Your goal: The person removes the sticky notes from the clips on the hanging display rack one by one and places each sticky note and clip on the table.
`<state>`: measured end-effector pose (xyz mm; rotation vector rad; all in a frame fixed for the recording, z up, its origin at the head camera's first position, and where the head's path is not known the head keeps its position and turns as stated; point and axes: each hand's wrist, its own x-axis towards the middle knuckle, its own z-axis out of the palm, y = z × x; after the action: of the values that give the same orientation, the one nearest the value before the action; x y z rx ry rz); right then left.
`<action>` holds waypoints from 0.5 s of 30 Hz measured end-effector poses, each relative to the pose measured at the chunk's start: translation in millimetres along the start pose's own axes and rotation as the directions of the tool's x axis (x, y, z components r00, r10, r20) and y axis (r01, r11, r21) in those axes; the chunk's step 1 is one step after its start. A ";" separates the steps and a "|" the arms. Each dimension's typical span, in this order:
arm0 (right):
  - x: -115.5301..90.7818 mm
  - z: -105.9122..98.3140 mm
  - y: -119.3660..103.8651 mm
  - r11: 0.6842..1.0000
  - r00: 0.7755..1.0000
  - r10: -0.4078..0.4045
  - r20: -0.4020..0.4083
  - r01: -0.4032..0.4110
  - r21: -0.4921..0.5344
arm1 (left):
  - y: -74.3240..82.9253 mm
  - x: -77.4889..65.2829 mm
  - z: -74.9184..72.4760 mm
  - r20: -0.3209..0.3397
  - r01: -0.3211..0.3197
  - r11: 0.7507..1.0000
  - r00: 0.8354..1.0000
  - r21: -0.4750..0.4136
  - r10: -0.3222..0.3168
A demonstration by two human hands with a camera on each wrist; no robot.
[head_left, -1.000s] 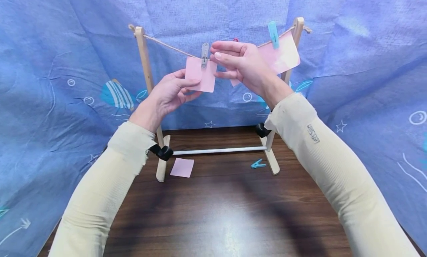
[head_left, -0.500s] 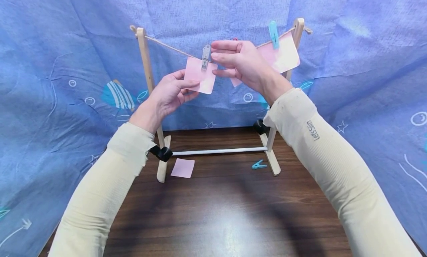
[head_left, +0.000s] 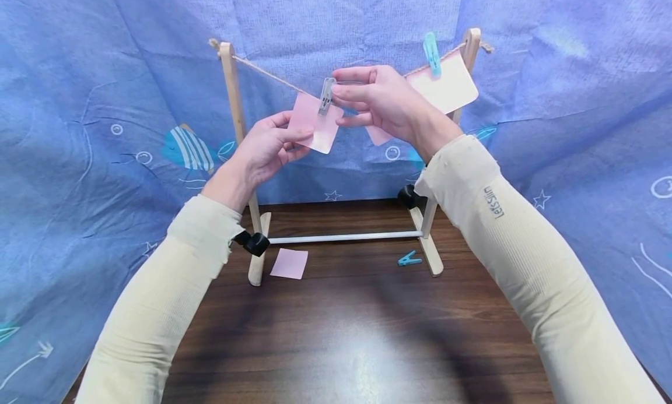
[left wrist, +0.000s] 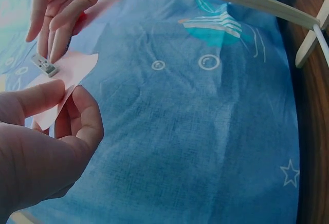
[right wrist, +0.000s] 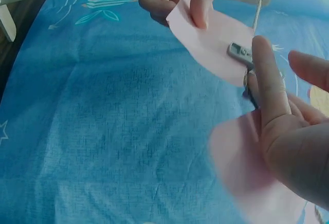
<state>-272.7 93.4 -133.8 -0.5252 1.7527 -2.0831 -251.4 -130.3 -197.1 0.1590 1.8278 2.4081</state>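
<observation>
My left hand pinches the lower left part of a pink paper square between thumb and fingers. A grey clothespin sits on the square's top edge at the rope, leaning to the right. Beside that clothespin is my right hand, its fingers fairly straight and their tips at or against it. The right wrist view shows one straight finger next to the clothespin, and the thumb and fingers are not closed around it. Behind the right hand, another pink paper is mostly hidden.
A blue clothespin holds a larger pale pink paper near the right wooden post. The left post carries the rope's other end. On the brown table lie a pink square and a blue clothespin.
The held paper and its grey clothespin have tilted clockwise and sunk slightly. My right fingertips are closer to the clothespin. The papers on the right have swung a little.
</observation>
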 end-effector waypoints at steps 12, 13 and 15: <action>-3.2 1.4 0.4 0.985 0.992 -0.126 -0.019 0.123 -0.122 | 3.1 -2.1 -1.5 0.017 -0.019 0.999 1.000 0.031 0.019; -3.3 2.1 0.1 0.984 0.991 -0.132 -0.017 0.129 -0.126 | 3.3 -2.5 -1.6 0.018 -0.022 0.999 1.000 0.035 0.021; -3.6 2.9 -0.2 0.982 0.990 -0.138 -0.015 0.135 -0.131 | 3.6 -3.3 -1.9 0.022 -0.026 0.999 0.999 0.043 0.025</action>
<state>-268.1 92.8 -133.3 -0.6778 1.9250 -2.0834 -248.5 -133.7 -194.2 0.2119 1.8810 2.3749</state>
